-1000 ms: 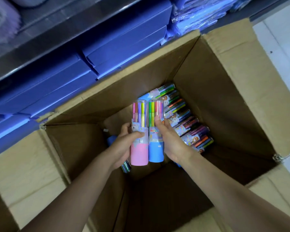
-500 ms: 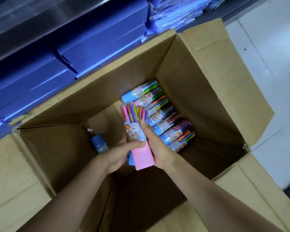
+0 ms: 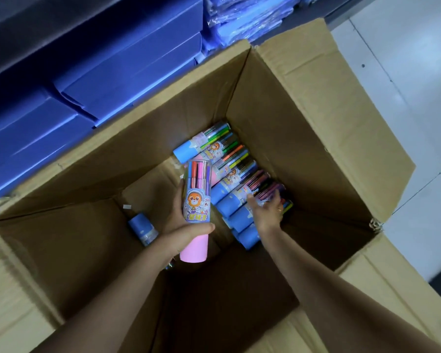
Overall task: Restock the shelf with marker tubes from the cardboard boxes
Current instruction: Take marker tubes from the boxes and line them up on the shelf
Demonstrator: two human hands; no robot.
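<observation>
A lone blue tube [image 3: 142,228] lies at the cardboard box's [image 3: 316,128] left floor; the left hand [image 3: 181,225] grips a pink-capped marker tube [image 3: 196,212] upright above the bottom; the right hand [image 3: 265,212], fingers spread, reaches onto the row of tubes [image 3: 229,174] along the right wall.

the right hand [image 3: 264,210] has left the pink-capped tube [image 3: 196,212] and now reaches down onto the row of tubes [image 3: 229,174] along the right wall of the cardboard box [image 3: 303,138]. only the left hand [image 3: 180,225] holds the pink-capped tube now.
</observation>
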